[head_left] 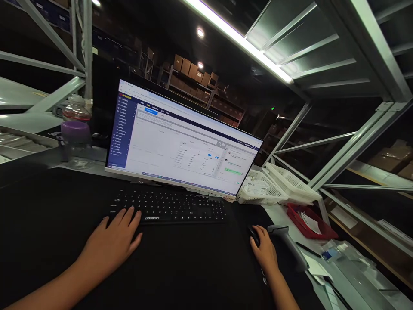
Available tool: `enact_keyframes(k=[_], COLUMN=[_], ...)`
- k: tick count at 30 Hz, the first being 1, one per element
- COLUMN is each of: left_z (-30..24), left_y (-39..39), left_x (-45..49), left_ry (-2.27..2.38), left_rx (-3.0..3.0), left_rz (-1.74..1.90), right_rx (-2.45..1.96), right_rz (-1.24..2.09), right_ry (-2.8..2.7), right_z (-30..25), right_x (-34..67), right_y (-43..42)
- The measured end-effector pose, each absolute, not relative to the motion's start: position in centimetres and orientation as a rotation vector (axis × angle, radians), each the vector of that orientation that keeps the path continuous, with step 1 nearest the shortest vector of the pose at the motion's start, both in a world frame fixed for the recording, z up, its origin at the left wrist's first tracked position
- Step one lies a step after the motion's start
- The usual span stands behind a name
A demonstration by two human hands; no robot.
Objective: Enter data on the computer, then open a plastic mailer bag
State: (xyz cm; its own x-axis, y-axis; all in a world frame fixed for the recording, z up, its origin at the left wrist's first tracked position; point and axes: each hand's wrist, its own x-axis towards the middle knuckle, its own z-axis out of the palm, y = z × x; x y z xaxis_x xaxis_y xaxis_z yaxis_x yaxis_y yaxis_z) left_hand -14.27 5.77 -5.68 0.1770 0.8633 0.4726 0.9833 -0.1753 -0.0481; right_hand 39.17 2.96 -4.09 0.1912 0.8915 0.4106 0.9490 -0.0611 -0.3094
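Note:
My left hand [111, 241] lies over the left end of a black keyboard [183, 207], its fingers spread and their tips at the lower keys. A black computer mouse [254, 236] sits under the fingers of my right hand [265, 252], which is curved around it and partly hides it. Behind the keyboard stands a lit monitor [167, 142] showing a web page with a long number near the top and a chat panel at right. Just right of my right hand, a grey barcode scanner [292, 245] lies on the black desk mat [180, 267].
Left of the monitor stands a clear bottle with a purple band [75, 131]. White plastic baskets [261, 196], a red tray [311, 221] with paper, a black pen [308, 249] and clear plastic packaging [351, 262] are on the right. Metal shelf frames [358, 159] rise around the desk.

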Motion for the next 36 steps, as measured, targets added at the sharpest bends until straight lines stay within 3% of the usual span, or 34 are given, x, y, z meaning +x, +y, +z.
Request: enact_keyframes(k=[13,36], left_z=[-5.07,-5.57], left_y=[5.54,6.04], left_x=[-14.10,-14.45], left_ry=[-1.791,-1.697], left_rx=[-2.100,-2.112], left_rz=[-0.341,-0.500], right_rx=[-1.955,-1.998], right_rz=[-0.203,-0.158], right_ry=[-1.726,-1.698], right_z=[-4.42,-3.66], right_x=[39.43,39.01], right_y=[2.97,3.08])
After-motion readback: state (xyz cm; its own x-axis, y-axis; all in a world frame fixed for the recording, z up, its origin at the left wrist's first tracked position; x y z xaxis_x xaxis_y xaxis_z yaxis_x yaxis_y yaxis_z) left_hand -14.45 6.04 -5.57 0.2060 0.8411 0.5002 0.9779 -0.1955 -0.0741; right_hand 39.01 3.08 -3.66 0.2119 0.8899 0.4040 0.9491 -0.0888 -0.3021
